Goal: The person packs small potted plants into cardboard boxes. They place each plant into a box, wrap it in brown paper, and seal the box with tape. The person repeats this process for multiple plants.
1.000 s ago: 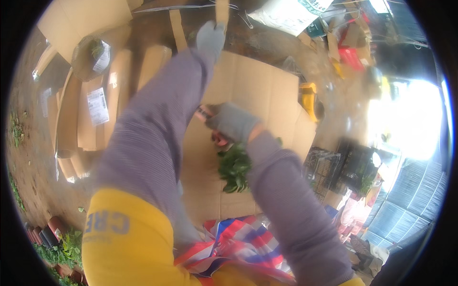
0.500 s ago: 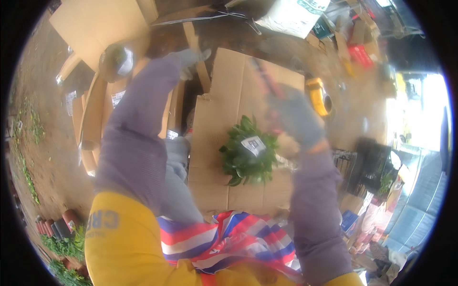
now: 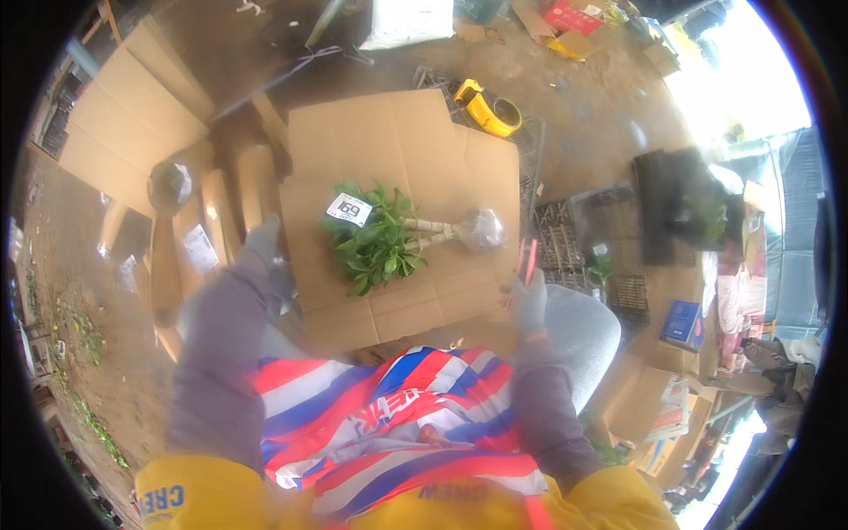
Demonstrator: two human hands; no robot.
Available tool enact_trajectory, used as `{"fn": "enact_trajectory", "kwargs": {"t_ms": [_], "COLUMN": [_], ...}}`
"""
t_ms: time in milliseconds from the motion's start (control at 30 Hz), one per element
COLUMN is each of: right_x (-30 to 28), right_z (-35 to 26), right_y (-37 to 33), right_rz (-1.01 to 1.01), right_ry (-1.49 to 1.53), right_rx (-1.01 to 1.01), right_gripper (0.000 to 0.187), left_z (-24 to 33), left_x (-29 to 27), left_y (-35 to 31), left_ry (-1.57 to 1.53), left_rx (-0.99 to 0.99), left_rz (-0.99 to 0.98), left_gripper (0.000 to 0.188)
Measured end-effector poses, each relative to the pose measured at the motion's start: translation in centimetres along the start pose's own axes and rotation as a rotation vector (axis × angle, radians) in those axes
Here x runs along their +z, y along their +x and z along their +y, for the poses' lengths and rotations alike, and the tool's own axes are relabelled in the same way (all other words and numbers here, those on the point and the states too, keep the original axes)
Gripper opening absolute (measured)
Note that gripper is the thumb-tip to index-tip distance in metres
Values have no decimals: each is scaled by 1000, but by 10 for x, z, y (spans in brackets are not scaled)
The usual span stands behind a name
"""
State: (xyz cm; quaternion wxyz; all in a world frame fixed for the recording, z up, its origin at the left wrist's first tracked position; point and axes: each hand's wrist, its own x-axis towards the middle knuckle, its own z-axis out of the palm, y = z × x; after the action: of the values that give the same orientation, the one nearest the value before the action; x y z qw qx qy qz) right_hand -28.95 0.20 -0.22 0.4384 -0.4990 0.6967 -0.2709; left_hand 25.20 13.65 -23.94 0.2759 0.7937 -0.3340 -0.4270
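A leafy green plant (image 3: 378, 243) lies on its side on a flat cardboard sheet (image 3: 389, 132). Its pale bare stems point right to a root ball (image 3: 481, 231) in clear wrap, and a white printed label (image 3: 350, 209) rests on the leaves. Beside the sheet's right edge, my gloved right hand (image 3: 532, 305) is closed around a slim red tool (image 3: 527, 258) that sticks up from the fist; its exact kind is unclear. My gloved left hand (image 3: 265, 256) is at the sheet's left edge, blurred, with its fingers partly hidden.
Cardboard boxes with labels (image 3: 199, 247) stand at the left, one holding another wrapped ball (image 3: 170, 187). A yellow tape dispenser (image 3: 488, 108) sits beyond the sheet, on black plastic crates (image 3: 561, 234) that extend to the right. A white sack (image 3: 408, 22) stands at the far side.
The plant now lies sideways, showing stems and root ball. Both hands have come lower and nearer me, the right still with the red tool. The view has shifted too.
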Motion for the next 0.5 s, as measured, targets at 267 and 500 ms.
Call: {"fn": "enact_trajectory", "kwargs": {"t_ms": [267, 500], "right_x": [6, 12], "right_z": [16, 58], "right_y": [13, 63], "right_rz": [-39, -9], "right_ry": [-47, 237], "right_rx": [-5, 16], "right_gripper": [22, 20], "left_z": [-27, 67], "left_x": [92, 80], "left_y": [5, -63], "left_ry": [1085, 1036], "left_rx": [259, 586], "left_rz": [252, 154], "left_gripper": [18, 9]}}
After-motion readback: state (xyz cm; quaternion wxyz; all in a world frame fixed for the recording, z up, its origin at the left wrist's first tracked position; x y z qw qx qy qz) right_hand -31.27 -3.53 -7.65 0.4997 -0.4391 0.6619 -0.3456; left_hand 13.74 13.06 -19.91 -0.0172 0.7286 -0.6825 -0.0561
